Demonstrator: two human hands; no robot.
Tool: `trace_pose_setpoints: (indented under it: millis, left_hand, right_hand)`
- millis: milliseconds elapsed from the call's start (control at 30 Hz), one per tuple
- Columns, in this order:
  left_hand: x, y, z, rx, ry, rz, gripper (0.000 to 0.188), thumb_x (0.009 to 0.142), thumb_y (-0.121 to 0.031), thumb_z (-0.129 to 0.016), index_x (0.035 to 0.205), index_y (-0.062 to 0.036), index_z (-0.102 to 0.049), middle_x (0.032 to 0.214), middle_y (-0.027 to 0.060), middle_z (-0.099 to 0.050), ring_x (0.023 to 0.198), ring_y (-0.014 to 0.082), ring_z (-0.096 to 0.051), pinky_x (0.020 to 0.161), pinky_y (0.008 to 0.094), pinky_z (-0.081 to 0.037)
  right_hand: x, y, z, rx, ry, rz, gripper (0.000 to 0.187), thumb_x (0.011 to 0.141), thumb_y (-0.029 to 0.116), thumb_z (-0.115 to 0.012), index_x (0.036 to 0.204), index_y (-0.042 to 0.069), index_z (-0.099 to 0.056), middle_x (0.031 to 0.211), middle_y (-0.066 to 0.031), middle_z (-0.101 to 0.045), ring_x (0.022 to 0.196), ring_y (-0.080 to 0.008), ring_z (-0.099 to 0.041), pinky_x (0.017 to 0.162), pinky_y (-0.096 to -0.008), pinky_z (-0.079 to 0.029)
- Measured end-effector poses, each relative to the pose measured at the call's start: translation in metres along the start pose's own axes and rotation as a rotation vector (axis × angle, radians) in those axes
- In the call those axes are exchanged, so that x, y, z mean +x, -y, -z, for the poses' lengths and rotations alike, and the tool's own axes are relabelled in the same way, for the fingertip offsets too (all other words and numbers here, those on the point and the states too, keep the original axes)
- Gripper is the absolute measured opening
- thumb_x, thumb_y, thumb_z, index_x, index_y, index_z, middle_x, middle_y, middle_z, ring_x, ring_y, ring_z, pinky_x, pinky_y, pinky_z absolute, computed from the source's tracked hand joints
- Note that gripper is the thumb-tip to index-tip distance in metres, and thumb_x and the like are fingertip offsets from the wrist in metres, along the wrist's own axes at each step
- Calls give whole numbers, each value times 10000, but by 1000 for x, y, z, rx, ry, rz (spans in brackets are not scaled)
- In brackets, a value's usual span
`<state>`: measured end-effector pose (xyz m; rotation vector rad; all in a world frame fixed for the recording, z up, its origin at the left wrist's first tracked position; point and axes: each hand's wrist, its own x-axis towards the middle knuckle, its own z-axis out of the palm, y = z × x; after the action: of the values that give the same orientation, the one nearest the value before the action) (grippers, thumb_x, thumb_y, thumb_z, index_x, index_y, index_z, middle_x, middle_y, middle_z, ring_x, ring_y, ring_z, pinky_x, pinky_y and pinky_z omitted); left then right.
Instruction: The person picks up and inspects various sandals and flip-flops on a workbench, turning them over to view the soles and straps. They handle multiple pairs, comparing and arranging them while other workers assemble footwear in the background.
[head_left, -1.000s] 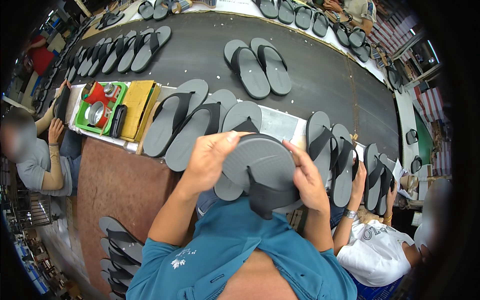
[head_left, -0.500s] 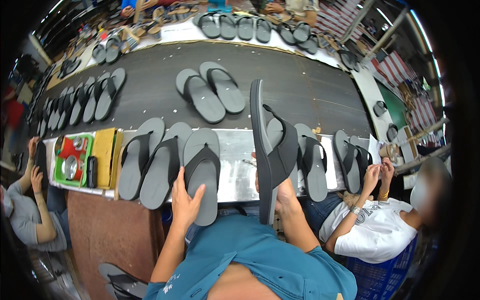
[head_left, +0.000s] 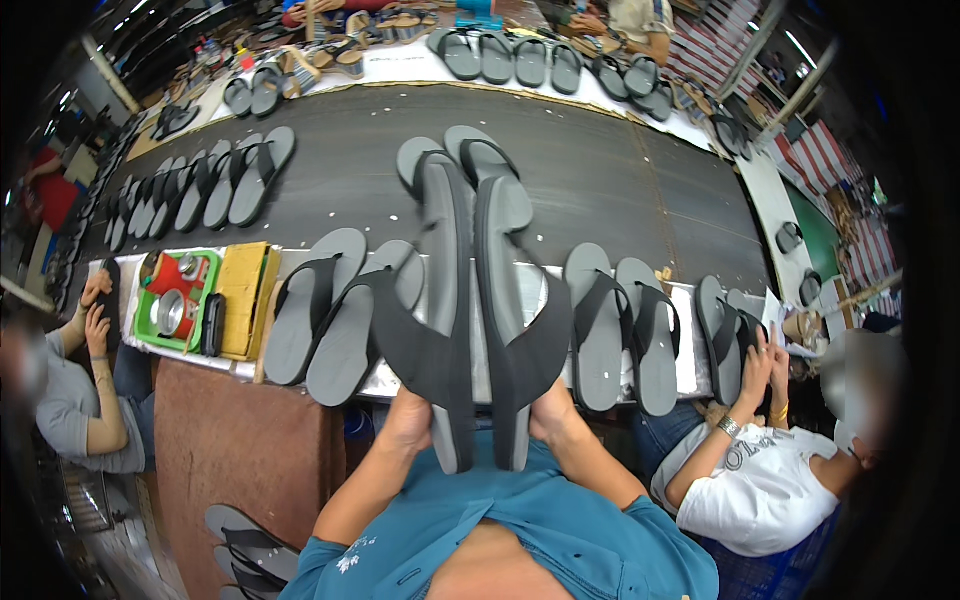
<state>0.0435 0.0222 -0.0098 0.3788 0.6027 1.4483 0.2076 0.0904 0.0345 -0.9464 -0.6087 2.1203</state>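
My left hand [head_left: 408,420] grips the underside of a grey flip-flop [head_left: 462,350] with a black strap, tilted up on its edge. My right hand [head_left: 553,412] holds a matching flip-flop [head_left: 507,350] the same way. The two soles stand side by side with a narrow gap, straps facing outward. Most of my fingers are hidden behind the straps and soles. To the left on the bench lie two more flip-flops, the nearer one [head_left: 338,355] partly covered by the strap I hold. Two others, one of them this flip-flop [head_left: 598,345], lie to my right.
Beyond the bench runs a dark belt [head_left: 350,150] with a pair of flip-flops [head_left: 490,165] and a row at left. A green tray [head_left: 205,270] with tins and a yellow box [head_left: 243,320] stand left. Co-workers sit both sides, the right one in a white shirt [head_left: 740,490].
My left hand has lifted a flip-flop off the bench and brought it upright beside the one in my right hand. My right hand's flip-flop has shifted slightly left. The view has turned a little.
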Motion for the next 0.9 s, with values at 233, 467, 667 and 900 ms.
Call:
trace_pose_setpoints:
  millis: [233,467,667,900]
  left_hand:
    - [-6,2,5,54,13,-78,422,920,-252,-640,1262,-18,-561,878,61,-610,713,122,-618,576,256,-527]
    - [-14,-15,16,254,-108,-156,463,973,-397,-550,1180,15,-597,657,83,-580,504,146,-566,450,273,-468]
    - [-23,-26,50,133,-76,-42,476,899,-214,-623,1306,6,-512,1005,89,-621,840,151,-616,728,289,-515]
    - [-31,-60,23,298,-259,16,676,835,-67,-725,1430,7,-412,1307,102,-560,1137,163,-569,962,304,-479]
  right_hand:
    - [8,-20,14,-44,39,-35,597,977,400,-573,1445,72,-401,762,2,-628,618,-83,-620,545,-242,-536]
    - [12,-5,25,-214,-25,141,459,996,361,-558,1271,-6,-543,909,-53,-677,750,-117,-682,615,-242,-574]
    - [15,15,46,-362,-15,168,328,984,103,-553,1296,6,-529,1085,-52,-636,900,-119,-622,782,-260,-534]
    - [12,29,55,-562,23,337,307,994,204,-568,1211,-12,-577,1001,-27,-640,835,-81,-581,713,-231,-488]
